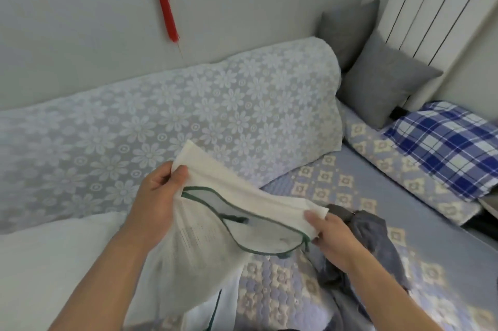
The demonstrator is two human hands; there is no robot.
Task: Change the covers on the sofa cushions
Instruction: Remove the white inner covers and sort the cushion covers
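Two hands: both pinch the white cushion cover (213, 225), holding its green-trimmed opening apart above the sofa seat (336, 177).
Left hand (159, 196): thumb and fingers grip the cover's upper left edge.
Right hand (331, 236): fingers pinch the right edge.
Seat's left end: bare white cushion (54, 258).
Seat's front edge: crumpled grey cover (377, 244).
Seat's far right corner: two grey cushions (382, 80), plaid pillow (444, 142).
Writing: none readable.

grey cloth (377, 244) beside, quilted seat (358, 169) open
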